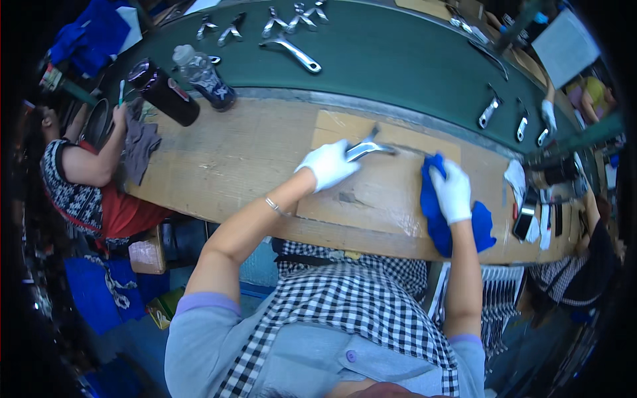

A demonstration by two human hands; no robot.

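Observation:
My left hand (330,166), in a white glove, is closed round the handle of a shiny metal wrench (369,147). The wide, forked jaws point away from me to the right, slightly blurred, above a cardboard sheet (378,192) on the workbench. Further right, my white-gloved right hand (453,192) grips a bunched blue cloth (434,215). The cloth's lower part spreads over the bench near its front edge. Wrench and cloth are apart.
Beyond the wooden bench (219,159) runs a green belt (385,53) carrying several wrenches (292,53). A dark flask (164,93) and a clear bottle (206,78) stand at the back left. A phone (523,223) lies right. Co-workers (83,166) sit on both sides.

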